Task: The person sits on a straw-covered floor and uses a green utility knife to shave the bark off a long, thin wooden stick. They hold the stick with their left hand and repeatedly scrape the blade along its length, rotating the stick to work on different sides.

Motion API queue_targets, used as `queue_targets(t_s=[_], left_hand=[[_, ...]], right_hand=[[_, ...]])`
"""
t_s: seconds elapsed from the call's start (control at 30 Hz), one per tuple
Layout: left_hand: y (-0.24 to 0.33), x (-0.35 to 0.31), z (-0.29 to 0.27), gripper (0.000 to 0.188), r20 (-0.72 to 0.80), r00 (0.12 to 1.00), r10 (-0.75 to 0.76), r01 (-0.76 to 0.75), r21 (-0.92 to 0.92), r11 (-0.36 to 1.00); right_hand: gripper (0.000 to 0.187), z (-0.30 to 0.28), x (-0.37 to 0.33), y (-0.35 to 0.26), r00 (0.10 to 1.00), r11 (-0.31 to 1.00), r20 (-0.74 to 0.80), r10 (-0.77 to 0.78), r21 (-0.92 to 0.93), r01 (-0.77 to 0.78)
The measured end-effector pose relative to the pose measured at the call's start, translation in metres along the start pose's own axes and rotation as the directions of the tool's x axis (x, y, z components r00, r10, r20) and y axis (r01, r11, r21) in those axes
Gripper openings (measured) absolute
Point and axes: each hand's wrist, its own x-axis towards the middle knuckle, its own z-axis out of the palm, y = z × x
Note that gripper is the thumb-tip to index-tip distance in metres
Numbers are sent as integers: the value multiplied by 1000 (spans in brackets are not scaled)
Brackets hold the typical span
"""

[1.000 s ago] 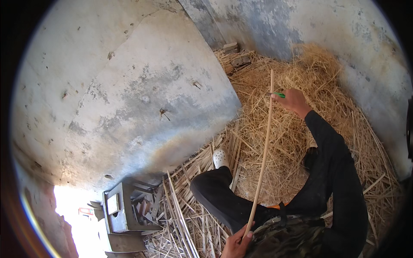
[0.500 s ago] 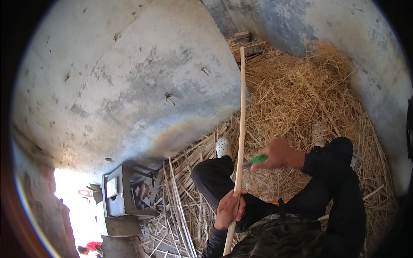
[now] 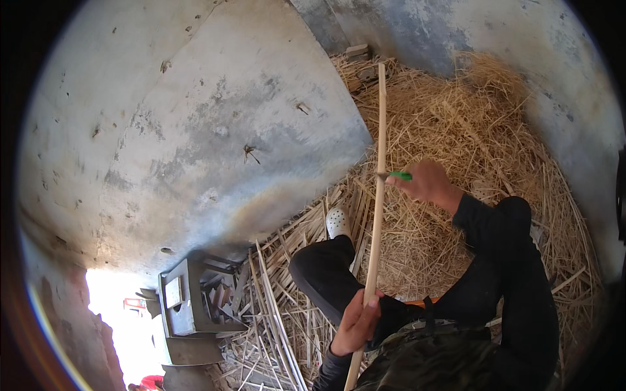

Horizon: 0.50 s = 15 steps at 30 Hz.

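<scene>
A long, pale wooden strip (image 3: 379,221) runs from my lap up toward the far corner. My left hand (image 3: 357,320) is closed around its lower part, close to my body. In my right hand (image 3: 427,182) is a knife with a green handle (image 3: 400,175). Its dark blade reaches the right edge of the strip around mid-length and seems to touch it. The fingers of my right hand are wrapped round the handle and partly hide it.
Straw and shavings (image 3: 482,124) heap up against the right wall. Split strips (image 3: 277,313) lie at the left, beside a wooden cabinet (image 3: 189,300) with scraps in it. A plastered wall (image 3: 195,130) rises on the left. My white clog (image 3: 338,223) rests on the litter.
My right hand has moved up and away from me with the knife, from beside the strip's lower half to its middle. The strip's far end has swung slightly right.
</scene>
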Motion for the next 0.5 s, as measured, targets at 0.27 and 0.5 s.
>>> queue_targets(t_s=[0.27, 0.5], left_hand=[[-3, 1, -3, 32, -53, 997, 54, -46, 144, 988], [-3, 4, -3, 38, -80, 993, 84, -57, 297, 953]], right_hand=[[82, 15, -35, -31, 986, 988, 60, -155, 5, 155], [81, 24, -47, -35, 978, 980, 116, -173, 119, 159]])
